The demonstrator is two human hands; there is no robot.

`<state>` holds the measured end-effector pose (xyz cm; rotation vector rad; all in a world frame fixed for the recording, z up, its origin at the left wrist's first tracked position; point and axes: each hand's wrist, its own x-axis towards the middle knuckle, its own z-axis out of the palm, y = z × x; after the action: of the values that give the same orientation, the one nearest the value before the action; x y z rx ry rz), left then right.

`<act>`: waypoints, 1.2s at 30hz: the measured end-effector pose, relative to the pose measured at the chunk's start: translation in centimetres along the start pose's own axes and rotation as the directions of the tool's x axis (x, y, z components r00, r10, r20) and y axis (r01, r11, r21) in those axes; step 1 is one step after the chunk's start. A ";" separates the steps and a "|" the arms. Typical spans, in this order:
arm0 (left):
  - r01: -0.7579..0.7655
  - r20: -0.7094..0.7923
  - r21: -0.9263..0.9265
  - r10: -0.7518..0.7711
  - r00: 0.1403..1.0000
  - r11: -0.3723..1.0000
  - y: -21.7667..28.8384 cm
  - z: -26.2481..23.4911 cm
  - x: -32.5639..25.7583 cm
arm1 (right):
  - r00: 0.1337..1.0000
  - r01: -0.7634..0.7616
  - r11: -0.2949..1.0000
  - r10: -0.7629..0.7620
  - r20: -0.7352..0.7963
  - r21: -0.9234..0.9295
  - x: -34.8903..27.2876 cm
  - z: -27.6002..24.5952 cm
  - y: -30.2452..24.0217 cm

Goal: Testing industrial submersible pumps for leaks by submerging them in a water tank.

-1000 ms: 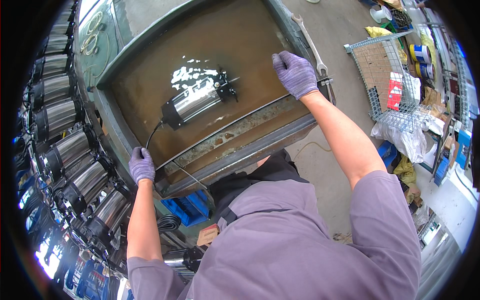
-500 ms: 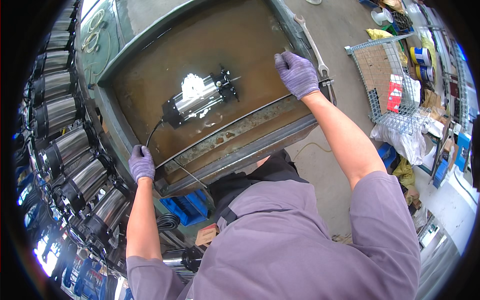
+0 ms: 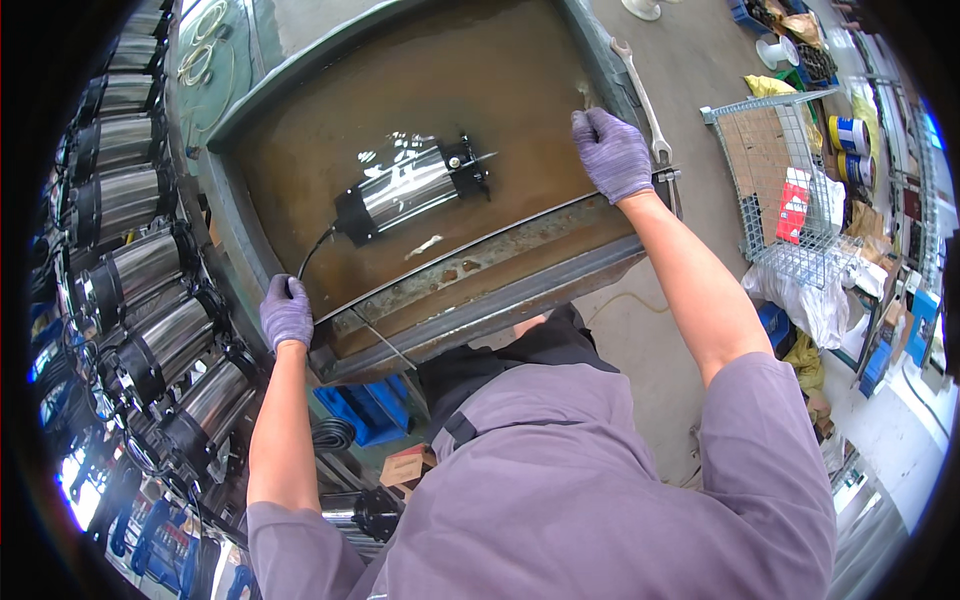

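Note:
A shiny steel cylindrical motor (image 3: 408,188) with black end pieces and a thin shaft lies in the murky brown water of a grey metal tank (image 3: 235,225). Its black cable (image 3: 318,252) runs to the curled fingers of my left hand (image 3: 287,312), closed at the tank's near left corner. My right hand (image 3: 614,158), also closed, is over the right end of the tank; whatever its fingers hold is hidden. Both hands wear purple-grey gloves. A thin rod (image 3: 455,252) spans the tank's near side between my hands.
A large open-end wrench (image 3: 643,100) lies along the tank's right rim. Rows of similar steel motors (image 3: 135,205) line the left side. To the right stands a wire mesh cart (image 3: 770,165). Blue bins (image 3: 368,410) and a cardboard box (image 3: 405,467) sit below the tank.
The view has shifted slightly, with the tank and motor appearing a little to the right. The bright glare on the motor has broken into smaller patches. Both hands remain closed at the same places.

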<state>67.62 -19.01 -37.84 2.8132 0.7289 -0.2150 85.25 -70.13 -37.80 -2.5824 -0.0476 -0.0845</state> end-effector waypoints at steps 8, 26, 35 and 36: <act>-0.008 -0.025 0.019 0.008 1.000 1.000 0.5 -0.3 0.0 | 0.998 -0.056 0.998 0.056 0.000 -0.027 0.1 0.2 0.0; 0.115 0.104 0.018 -0.117 0.988 0.993 1.6 -2.3 -0.3 | 0.999 -0.030 0.985 0.026 -0.026 -0.168 -0.1 0.7 -0.6; 0.093 0.148 -0.008 -0.091 0.985 0.996 1.0 -2.5 -0.2 | 0.998 -0.034 0.950 0.049 0.043 -0.311 0.0 0.8 -1.2; 0.095 0.152 -0.007 -0.093 0.984 0.995 1.0 -2.5 -0.2 | 0.998 -0.026 0.948 0.043 0.047 -0.317 0.0 0.9 -1.4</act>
<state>68.15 -19.27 -35.20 2.7151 0.8252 -0.4326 85.24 -68.50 -37.84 -2.9054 -0.0094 -0.0097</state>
